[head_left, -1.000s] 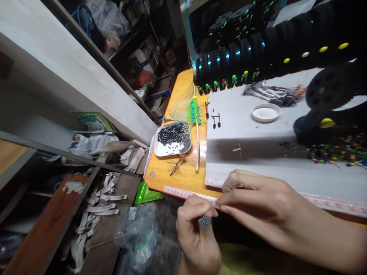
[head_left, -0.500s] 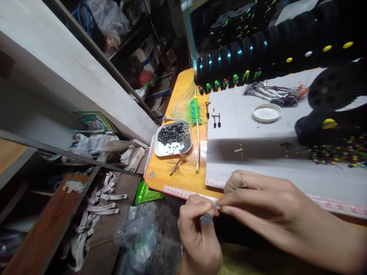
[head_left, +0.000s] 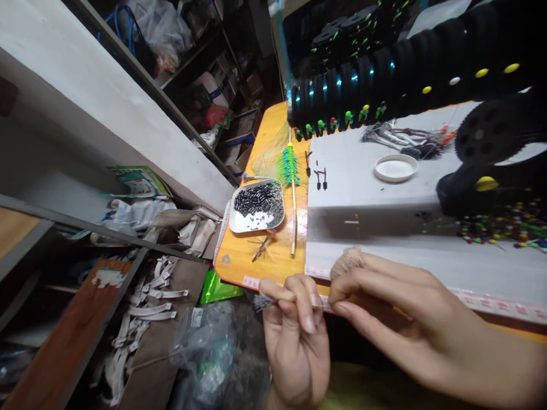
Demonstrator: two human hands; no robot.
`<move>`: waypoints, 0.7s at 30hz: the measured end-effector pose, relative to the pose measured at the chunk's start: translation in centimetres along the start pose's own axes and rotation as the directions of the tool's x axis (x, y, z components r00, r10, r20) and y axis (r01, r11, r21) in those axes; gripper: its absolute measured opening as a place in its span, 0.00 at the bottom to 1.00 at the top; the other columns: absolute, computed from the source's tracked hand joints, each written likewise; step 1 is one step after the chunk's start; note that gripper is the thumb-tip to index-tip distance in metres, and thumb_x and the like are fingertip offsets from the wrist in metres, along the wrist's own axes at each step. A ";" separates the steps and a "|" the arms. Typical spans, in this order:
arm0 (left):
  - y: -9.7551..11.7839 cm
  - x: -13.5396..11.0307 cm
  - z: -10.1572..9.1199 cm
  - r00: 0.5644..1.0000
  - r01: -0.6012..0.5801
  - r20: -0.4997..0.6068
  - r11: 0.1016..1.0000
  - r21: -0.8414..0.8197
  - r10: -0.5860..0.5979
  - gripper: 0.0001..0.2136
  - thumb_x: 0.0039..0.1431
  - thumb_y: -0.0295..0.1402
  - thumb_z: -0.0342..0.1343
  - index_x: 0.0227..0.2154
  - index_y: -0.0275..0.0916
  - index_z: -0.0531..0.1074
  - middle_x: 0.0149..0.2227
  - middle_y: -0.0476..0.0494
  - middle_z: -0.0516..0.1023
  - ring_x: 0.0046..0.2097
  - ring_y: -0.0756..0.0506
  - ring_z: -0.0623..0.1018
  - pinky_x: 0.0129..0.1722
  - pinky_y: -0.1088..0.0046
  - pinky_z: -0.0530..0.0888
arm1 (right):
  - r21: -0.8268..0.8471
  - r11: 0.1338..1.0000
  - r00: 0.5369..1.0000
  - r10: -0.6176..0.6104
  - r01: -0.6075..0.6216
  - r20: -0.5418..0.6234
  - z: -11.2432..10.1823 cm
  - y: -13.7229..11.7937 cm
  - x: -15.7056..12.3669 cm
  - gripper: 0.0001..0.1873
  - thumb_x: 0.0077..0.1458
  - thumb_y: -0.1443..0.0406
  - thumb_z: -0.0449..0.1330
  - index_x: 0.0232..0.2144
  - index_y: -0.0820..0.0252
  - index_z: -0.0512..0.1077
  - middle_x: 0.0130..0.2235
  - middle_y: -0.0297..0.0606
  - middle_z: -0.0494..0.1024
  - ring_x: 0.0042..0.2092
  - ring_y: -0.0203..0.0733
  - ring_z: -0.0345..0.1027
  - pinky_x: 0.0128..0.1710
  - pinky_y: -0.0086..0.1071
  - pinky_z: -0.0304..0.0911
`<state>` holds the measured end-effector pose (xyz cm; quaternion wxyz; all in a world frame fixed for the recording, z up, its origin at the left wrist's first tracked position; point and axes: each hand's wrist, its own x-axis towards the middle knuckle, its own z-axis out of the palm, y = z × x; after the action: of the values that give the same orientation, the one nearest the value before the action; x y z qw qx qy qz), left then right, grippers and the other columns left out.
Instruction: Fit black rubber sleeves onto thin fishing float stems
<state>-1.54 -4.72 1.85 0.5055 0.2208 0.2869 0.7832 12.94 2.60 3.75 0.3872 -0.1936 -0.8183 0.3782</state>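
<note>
My left hand [head_left: 294, 341] is held in front of the table's near edge, fingers pinched around a small bundle of thin grey pieces [head_left: 260, 302] that sticks out to the left. My right hand [head_left: 397, 319] comes in from the right with thumb and forefinger pinched together at the left hand's fingertips, on something too thin to make out. One right finger wears a beige wrap [head_left: 346, 261]. Both hands hover over the measuring tape strip [head_left: 491, 302] along the table edge.
A white tray of small black tubes [head_left: 257, 206] lies on the orange table [head_left: 239, 259] beside a stick with green tufts [head_left: 291, 171]. A white dish [head_left: 395, 167], black foam rollers [head_left: 410, 68] with coloured pins and a heap of coloured beads [head_left: 499, 230] sit farther back. Shelves and clutter fill the left.
My left hand has turned and risen, so the grey bundle now points left instead of toward me. My right hand's pinch has followed it slightly upward.
</note>
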 end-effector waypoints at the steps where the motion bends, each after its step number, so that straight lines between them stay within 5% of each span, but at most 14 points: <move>1: 0.4 0.3 0.1 0.999 -0.035 -0.021 0.999 -0.037 0.034 0.06 0.65 0.36 0.65 0.33 0.44 0.79 0.20 0.55 0.56 0.32 0.50 0.69 0.35 0.83 0.72 | -0.029 0.999 1.000 -0.016 0.015 -0.019 -0.1 0.0 0.0 0.08 0.65 0.74 0.56 0.39 0.57 0.71 0.34 0.34 0.75 0.33 0.34 0.70 0.32 0.25 0.66; 6: 2.3 1.0 -0.3 0.974 -0.226 -0.019 0.974 0.002 0.226 0.06 0.68 0.34 0.62 0.33 0.42 0.77 0.20 0.58 0.53 0.26 0.54 0.68 0.39 0.81 0.77 | -0.099 0.995 0.997 -0.030 0.023 -0.070 -0.6 0.1 0.6 0.08 0.66 0.74 0.54 0.38 0.57 0.69 0.35 0.35 0.73 0.35 0.35 0.68 0.34 0.26 0.66; 10: 1.3 0.5 -1.1 0.993 -0.118 0.042 0.953 0.279 0.111 0.02 0.67 0.34 0.63 0.37 0.45 0.79 0.29 0.55 0.69 0.23 0.56 0.64 0.24 0.86 0.69 | -0.009 1.000 0.998 0.014 -0.015 -0.063 -0.7 0.0 0.8 0.08 0.68 0.72 0.55 0.38 0.55 0.70 0.34 0.35 0.74 0.35 0.37 0.69 0.33 0.27 0.67; 14: -0.6 0.3 -0.9 0.991 -0.137 0.058 0.863 0.487 0.124 0.10 0.56 0.33 0.73 0.41 0.47 0.83 0.39 0.48 0.76 0.27 0.55 0.68 0.27 0.81 0.70 | 0.047 0.998 0.997 0.052 -0.049 -0.059 -0.5 -0.6 0.8 0.09 0.70 0.67 0.55 0.35 0.55 0.71 0.33 0.36 0.76 0.35 0.39 0.71 0.32 0.29 0.69; 17: -0.9 0.4 -0.4 0.955 -0.277 0.197 0.898 0.342 0.220 0.03 0.62 0.36 0.69 0.33 0.47 0.82 0.33 0.50 0.77 0.26 0.54 0.68 0.30 0.79 0.70 | 0.054 0.998 1.000 0.017 -0.019 0.026 -0.6 -0.8 0.7 0.08 0.69 0.70 0.54 0.37 0.55 0.71 0.35 0.37 0.77 0.36 0.38 0.72 0.34 0.27 0.70; 21: 0.4 -0.3 -1.2 0.933 -0.032 0.360 0.995 0.093 -0.003 0.04 0.71 0.37 0.58 0.41 0.49 0.78 0.21 0.56 0.61 0.20 0.55 0.59 0.23 0.84 0.63 | -0.207 0.935 0.956 -0.268 0.288 0.120 -1.4 -0.3 1.3 0.12 0.69 0.74 0.50 0.43 0.57 0.72 0.40 0.41 0.80 0.40 0.40 0.75 0.42 0.32 0.73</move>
<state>-2.40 -5.38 1.23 0.5323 0.3869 0.2257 0.7183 13.24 3.87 5.15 0.3755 -0.1007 -0.8912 0.2338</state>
